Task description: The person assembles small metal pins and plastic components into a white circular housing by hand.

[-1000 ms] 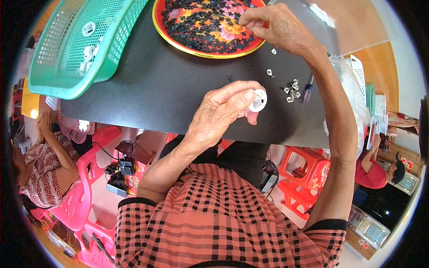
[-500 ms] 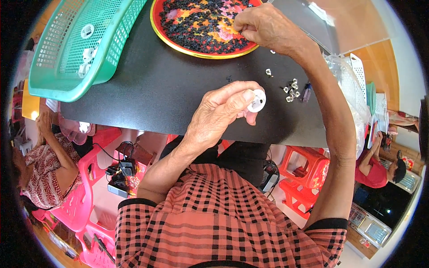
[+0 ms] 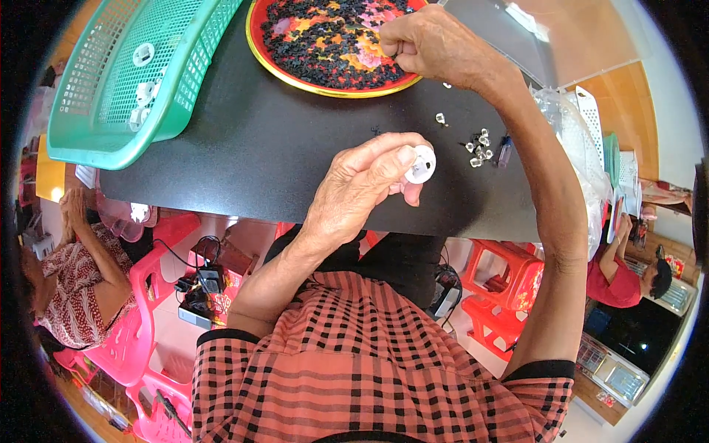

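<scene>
My left hand (image 3: 353,183) is closed around a round white plastic piece (image 3: 421,165), pinched between thumb and fingers above the table's near edge. A dark slot or hole shows in the piece's face. Over the right side of a red round tray (image 3: 336,91) with a yellow rim, my right hand (image 3: 436,46) has its fingers curled and pressed together. Whatever may be between those fingertips is hidden. Many tiny black parts (image 3: 306,59) lie scattered across the tray's flowered bottom.
A green mesh basket (image 3: 111,156) at left holds several white pieces (image 3: 143,54). Several small clear pieces (image 3: 480,150) and a dark slim object (image 3: 504,151) lie on the black table (image 3: 266,148). Clear plastic bagging (image 3: 580,155) is at right. Other people sit at both sides.
My right hand has shifted slightly left over the tray, its fingers curled a little more. My left hand keeps its hold on the white piece.
</scene>
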Tool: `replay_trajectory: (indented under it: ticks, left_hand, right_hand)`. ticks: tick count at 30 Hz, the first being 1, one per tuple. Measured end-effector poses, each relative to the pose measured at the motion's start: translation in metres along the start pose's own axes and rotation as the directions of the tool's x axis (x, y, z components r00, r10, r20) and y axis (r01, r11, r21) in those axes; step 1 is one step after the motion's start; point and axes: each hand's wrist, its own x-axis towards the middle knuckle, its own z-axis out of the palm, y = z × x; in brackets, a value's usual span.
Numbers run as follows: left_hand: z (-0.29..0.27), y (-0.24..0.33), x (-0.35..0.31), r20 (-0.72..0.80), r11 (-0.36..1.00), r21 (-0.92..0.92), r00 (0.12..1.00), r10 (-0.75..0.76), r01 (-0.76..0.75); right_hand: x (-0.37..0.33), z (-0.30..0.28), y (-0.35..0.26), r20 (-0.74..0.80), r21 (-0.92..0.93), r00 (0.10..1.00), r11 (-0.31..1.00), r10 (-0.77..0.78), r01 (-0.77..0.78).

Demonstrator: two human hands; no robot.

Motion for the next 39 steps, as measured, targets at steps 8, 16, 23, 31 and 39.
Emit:
replay_trajectory:
  ticks: [8,16,23,31,39]
  left_hand:
    - [-0.002,0.002,0.001,0.006,0.990,-0.141,1.000,0.017,-0.016]
    - [-0.006,0.000,0.005,0.017,0.957,-0.287,0.999,0.036,-0.030]
    - [-0.007,-0.001,0.005,0.051,0.970,-0.238,0.996,0.068,-0.054]
    - [-0.010,-0.004,0.010,0.076,0.984,-0.148,0.991,0.111,-0.099]
    - [-0.010,-0.004,0.007,0.058,0.992,-0.051,0.991,0.121,-0.118]
  right_hand:
    - [0.013,-0.031,-0.034,0.184,0.000,0.969,0.986,0.165,-0.168]
    - [-0.026,-0.044,-0.074,-0.094,0.595,0.950,0.782,0.299,-0.187]
    - [-0.074,-0.013,-0.099,-0.235,0.736,0.915,0.675,0.328,-0.053]
    - [-0.084,-0.004,-0.116,-0.371,0.566,0.878,0.823,0.302,-0.044]
    - [-0.092,0.003,-0.116,-0.379,0.529,0.866,0.844,0.326,-0.086]
